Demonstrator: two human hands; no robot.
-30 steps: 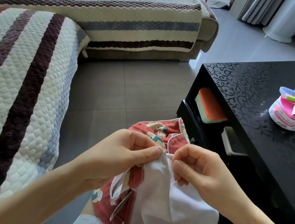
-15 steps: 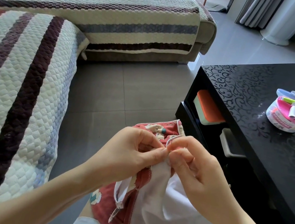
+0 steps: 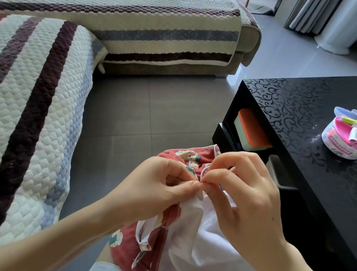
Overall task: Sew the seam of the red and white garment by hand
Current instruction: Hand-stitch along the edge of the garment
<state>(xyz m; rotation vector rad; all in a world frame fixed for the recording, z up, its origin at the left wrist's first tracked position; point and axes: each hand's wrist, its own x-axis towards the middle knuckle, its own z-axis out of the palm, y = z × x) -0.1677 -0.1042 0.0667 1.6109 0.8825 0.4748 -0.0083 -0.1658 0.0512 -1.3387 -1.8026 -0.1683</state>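
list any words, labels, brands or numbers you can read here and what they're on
No text can be read.
Sewing kit tub: the label band on its white wall carries pink and dark print, too small and blurred to read.
Red and white garment: cartoon print only, no lettering visible.
Black table: scroll pattern only, no words.

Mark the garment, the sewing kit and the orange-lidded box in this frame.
garment (image 3: 200, 252): head view, on its white fabric.
sewing kit (image 3: 337, 147): head view, on its white outer wall.
box (image 3: 253, 129): head view, on its orange lid.
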